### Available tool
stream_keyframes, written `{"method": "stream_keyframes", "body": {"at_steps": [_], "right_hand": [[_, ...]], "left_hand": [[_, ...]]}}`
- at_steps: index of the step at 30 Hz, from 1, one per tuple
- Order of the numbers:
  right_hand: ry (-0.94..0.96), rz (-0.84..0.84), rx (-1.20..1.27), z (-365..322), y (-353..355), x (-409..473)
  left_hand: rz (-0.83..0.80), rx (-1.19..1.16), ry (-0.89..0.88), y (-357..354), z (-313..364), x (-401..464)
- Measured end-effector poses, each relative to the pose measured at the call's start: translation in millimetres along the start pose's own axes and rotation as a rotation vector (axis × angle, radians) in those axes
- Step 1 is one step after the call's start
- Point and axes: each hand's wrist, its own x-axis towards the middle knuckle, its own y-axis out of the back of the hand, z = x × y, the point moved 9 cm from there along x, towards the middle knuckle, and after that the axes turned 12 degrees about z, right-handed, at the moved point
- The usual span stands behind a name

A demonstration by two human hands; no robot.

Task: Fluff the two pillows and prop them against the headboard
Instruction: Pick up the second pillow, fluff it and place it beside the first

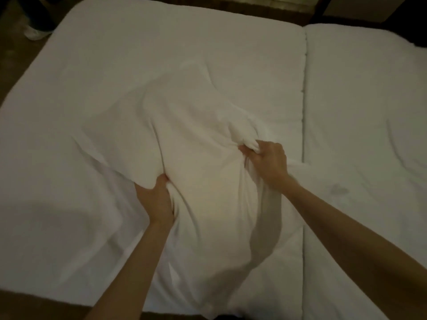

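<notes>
Between both hands a soft, rumpled white pillow point(196, 162) lies on the terry-textured mattress point(92, 88), the left hand point(154, 199) clenched into its creased edge, the right hand point(265, 160) fisted around a bunched fold.

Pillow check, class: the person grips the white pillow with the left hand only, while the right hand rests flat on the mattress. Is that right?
Not quite. Both hands grip the pillow: the left hand bunches its near left side, and the right hand is also clenched on a fold of its cover, not flat on the mattress. The head view shows this.
</notes>
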Motion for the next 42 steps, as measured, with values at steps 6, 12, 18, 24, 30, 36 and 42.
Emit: {"method": "stream_keyframes", "body": {"at_steps": [6,12,18,24,30,36,42], "right_hand": [[-0.089,0.217,0.135,27.4,112.3,-52.8],[-0.144,0.516,0.114,106.0,244.0,-128.2],[-0.226,0.734,0.089,199.6,338.0,-193.0],[-0.287,0.820,0.075,316.6,417.8,-233.7],[-0.243,0.840,0.086,421.5,493.0,-249.9],[-0.315,0.700,0.074,528.1,516.7,-236.6],[-0.433,0.022,-0.289,617.6,438.4,-230.4]], "left_hand": [[-0.207,-0.023,-0.068,-9.4,32.9,-66.1],[-0.452,-0.075,-0.126,-35.8,48.5,-191.7],[-0.641,-0.071,-0.165,-67.8,39.1,-312.8],[-0.739,-0.045,-0.238,-106.9,11.4,-457.8],[-0.753,-0.002,-0.276,-132.7,-22.1,-582.9],[-0.761,0.124,-0.328,-164.7,-61.5,-657.7],[-0.706,0.568,-0.376,-178.5,-134.7,-639.1]]}}
